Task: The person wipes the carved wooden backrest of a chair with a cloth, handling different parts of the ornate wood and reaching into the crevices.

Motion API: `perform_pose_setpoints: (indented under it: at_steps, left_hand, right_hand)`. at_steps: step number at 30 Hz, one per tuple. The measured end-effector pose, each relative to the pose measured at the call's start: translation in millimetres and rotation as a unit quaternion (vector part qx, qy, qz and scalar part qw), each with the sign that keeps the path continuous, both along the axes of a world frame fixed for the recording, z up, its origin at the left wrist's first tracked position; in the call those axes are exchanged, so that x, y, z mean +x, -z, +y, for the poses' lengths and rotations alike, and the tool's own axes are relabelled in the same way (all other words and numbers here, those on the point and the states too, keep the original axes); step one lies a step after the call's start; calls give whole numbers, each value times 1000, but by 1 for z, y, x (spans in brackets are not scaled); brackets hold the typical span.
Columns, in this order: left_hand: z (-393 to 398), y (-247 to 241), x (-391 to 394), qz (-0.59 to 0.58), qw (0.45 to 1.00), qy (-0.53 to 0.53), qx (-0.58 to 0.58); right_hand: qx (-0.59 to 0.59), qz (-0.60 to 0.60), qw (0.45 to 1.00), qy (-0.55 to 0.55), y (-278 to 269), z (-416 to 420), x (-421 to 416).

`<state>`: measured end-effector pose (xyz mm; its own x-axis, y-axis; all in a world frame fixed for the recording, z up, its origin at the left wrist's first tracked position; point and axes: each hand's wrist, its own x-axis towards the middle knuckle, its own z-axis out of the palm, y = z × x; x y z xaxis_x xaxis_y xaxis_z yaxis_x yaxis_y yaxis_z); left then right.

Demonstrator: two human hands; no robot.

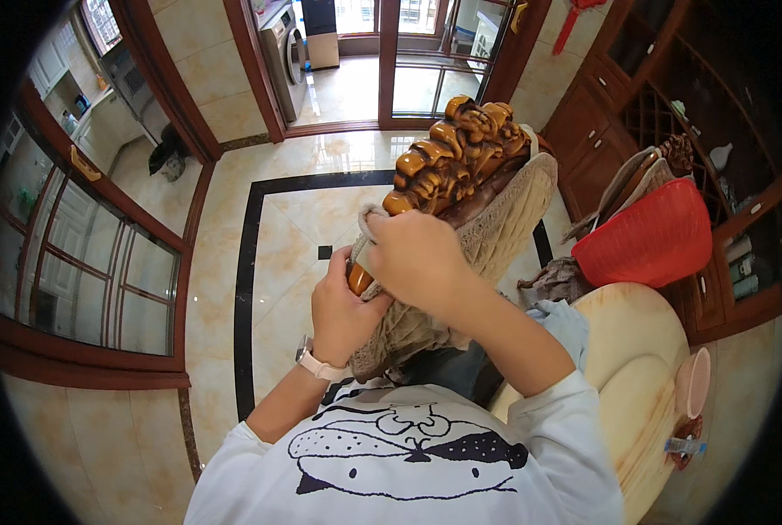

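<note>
Before me stands a wooden chair back (460, 157) with glossy carved relief along its top. A beige quilted chair cover (506, 226) with a lacy border hangs over the side nearer me. My right hand (417, 259) is closed on a greyish fabric loop or edge (370, 215) at the left corner of the chair back. Just below it, my left hand (348, 315) grips the same corner, with thumb and fingers around the wood and the cover. My fingertips partly hide how the fabric sits there. At the far corner a pale strap (532, 141) passes over the wood.
To the right is a round wooden table (634, 348) with a light blue cloth (561, 325) at its edge. Beyond it a red plastic basket (647, 233) sits by another covered chair (617, 187). Wooden cabinets (594, 131) line the right wall; a glazed sliding door (102, 262) stands left.
</note>
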<state>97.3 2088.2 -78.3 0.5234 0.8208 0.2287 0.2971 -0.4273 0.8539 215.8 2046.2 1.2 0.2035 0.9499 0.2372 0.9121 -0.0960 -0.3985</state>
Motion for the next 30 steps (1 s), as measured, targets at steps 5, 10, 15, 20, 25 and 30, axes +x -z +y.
perform_pose_setpoints:
  at_steps: [5,10,15,20,25,30]
  left_hand:
    - [1,1,-1,-18,998,-5,-59]
    - [5,3,0,-41,997,21,-55]
    - [0,-6,0,-35,996,27,-75]
    - [2,-2,-1,-43,994,37,-90]
    - [4,1,-1,-61,994,39,-83]
    - [1,-3,0,-46,995,41,-80]
  right_hand:
    - [29,-69,997,31,19,-11,-10]
    - [10,-69,997,-14,34,-40,-6]
    - [29,-59,989,-129,2,-30,39]
    - [42,-101,994,-17,21,-14,12]
    - [-19,0,994,-107,25,-35,22]
    - [176,98,976,-82,24,-25,50]
